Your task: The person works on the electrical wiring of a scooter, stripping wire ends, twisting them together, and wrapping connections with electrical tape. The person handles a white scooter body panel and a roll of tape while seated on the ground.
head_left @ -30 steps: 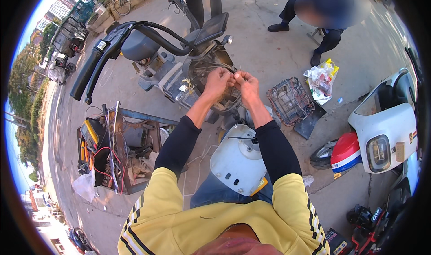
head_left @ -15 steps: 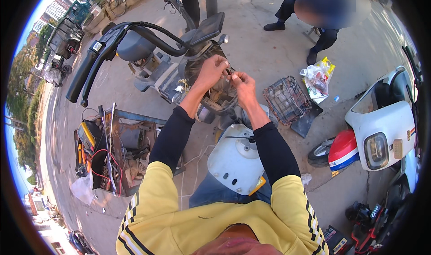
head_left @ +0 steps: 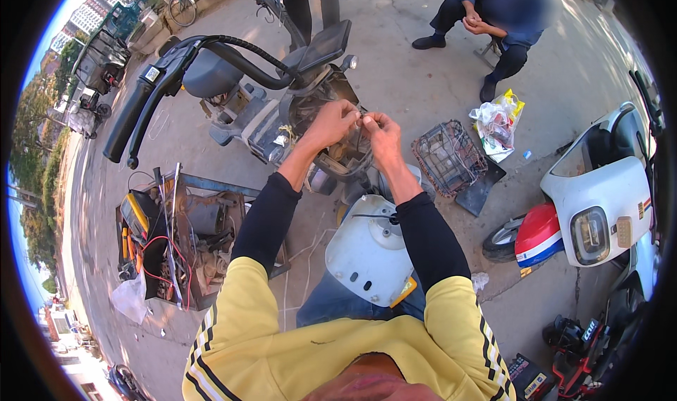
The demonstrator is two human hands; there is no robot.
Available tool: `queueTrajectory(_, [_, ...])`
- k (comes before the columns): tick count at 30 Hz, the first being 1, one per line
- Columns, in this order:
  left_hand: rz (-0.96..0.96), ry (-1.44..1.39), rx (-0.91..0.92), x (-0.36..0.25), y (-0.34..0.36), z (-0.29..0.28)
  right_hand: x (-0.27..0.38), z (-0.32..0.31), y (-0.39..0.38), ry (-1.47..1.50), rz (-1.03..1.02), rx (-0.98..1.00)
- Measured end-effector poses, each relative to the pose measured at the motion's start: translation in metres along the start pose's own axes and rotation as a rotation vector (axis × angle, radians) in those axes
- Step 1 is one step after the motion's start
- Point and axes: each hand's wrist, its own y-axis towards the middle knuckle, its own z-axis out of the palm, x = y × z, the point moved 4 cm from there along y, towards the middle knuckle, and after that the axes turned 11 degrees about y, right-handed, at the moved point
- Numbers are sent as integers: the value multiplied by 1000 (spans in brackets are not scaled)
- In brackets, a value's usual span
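Both my hands work close together over the opened front of an electric scooter [head_left: 262,129], whose bare inner parts show beneath them. My left hand [head_left: 333,124] is closed in a pinch, its fingertips almost meeting those of the other hand. Thumb and forefinger of my right hand [head_left: 384,141] are pressed together too. Something small and dark sits between the fingertips, too small to name. A white plastic scooter panel [head_left: 352,256] with slots and a short black cable leans over my lap, below the hands.
To the left stands a metal toolbox [head_left: 204,301] with tools and wires. The scooter's handlebar [head_left: 134,115] juts out above it. Right of the hands lie a wire basket [head_left: 449,158] and a plastic bag [head_left: 499,122]. A person [head_left: 486,20] squats behind; a white scooter [head_left: 606,189] stands far right.
My left hand has dropped slightly, and its fingers have shifted beside the right ones. The squatting person has leaned back, so their clasped hands now show.
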Motion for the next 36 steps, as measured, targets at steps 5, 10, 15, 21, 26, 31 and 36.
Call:
queueTrajectory(5, [15, 9, -33, -6, -19, 6, -2, 2, -5, 189, 30, -58])
queueTrajectory(10, [58, 158, -94, -10, -11, -17, 3, -1, -9, 64, 7, -21])
queueTrajectory(15, [256, 179, -27, -30, 22, -14, 6, -8, -12, -105, -105, -1])
queueTrajectory(21, [353, 321, 211, -30, 42, 7, 14, -10, -16, -390, -142, 77])
queueTrajectory(26, [217, 371, 216, -30, 38, 14, 21, -12, -23, -210, -73, 74])
queueTrajectory(31, [226, 311, -57, -21, 24, 16, 24, -7, -31, 181, -14, -80])
queueTrajectory(36, [197, 279, -167, -11, 15, 18, 20, -24, -25, 184, 44, -170])
